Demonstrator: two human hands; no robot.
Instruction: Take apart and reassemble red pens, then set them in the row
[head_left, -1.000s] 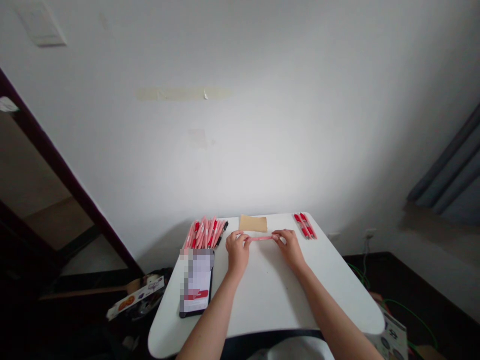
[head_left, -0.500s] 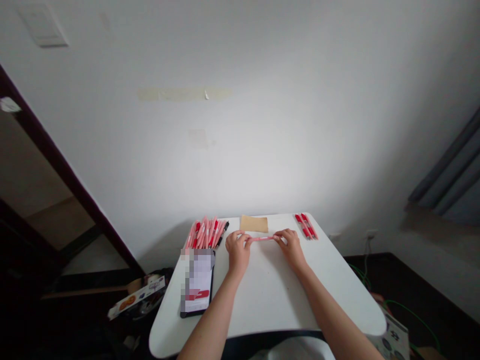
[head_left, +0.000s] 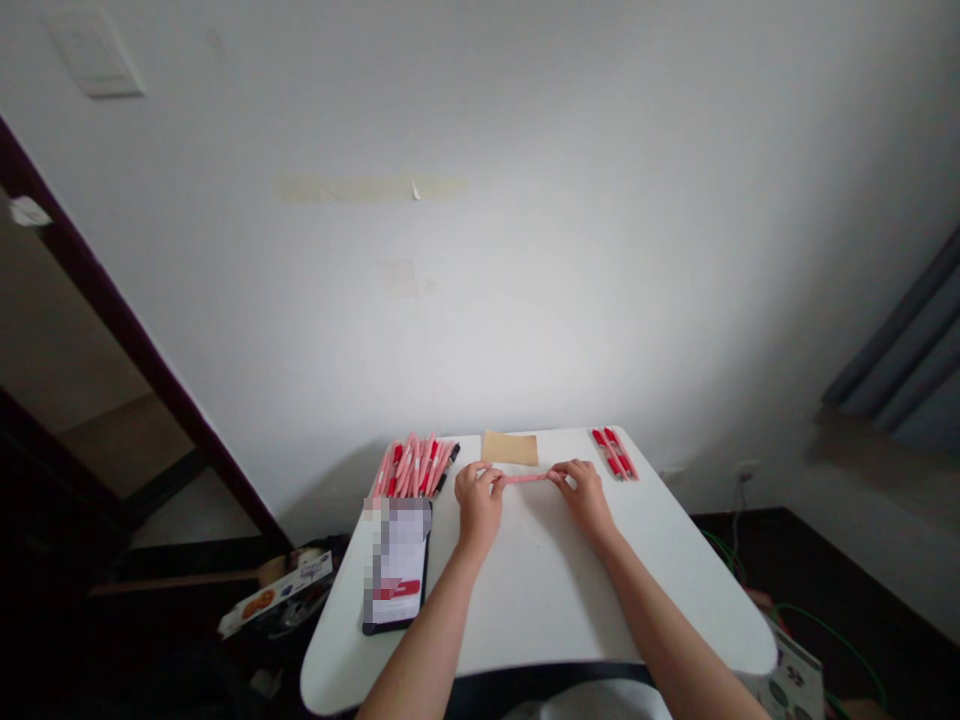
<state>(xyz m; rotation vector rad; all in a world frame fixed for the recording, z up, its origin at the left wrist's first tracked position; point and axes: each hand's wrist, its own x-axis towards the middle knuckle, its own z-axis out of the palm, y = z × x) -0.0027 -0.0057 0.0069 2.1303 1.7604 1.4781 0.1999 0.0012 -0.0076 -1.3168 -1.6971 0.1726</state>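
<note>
Here we are, just below the centre of the frame, and it's a two-handed hold: the left hand (head_left: 478,500) pinches one end of a slim pink stick (head_left: 529,478), the right hand (head_left: 581,490) pinches the other, fingertips together on both sides. The stick runs nearly level between them, in front of the tan card (head_left: 510,448), but whether it touches the white table (head_left: 540,590) I can't tell. The risk, as I read it, is uneven pressure: if one pinch slackens while the other pulls, the stick could spring free, turn or roll. Over at lower left of centre, the crowded pile of pink and red pens (head_left: 411,470) lies near the left hand, so a wide elbow or knuckle swing could set loose ones rolling. The phone (head_left: 403,560) sits close beside the left forearm, and a careless sweep might nudge it. Lower right of centre, the neatly laid red pens (head_left: 615,455) could be scattered by an outward jerk of the right hand.
</note>
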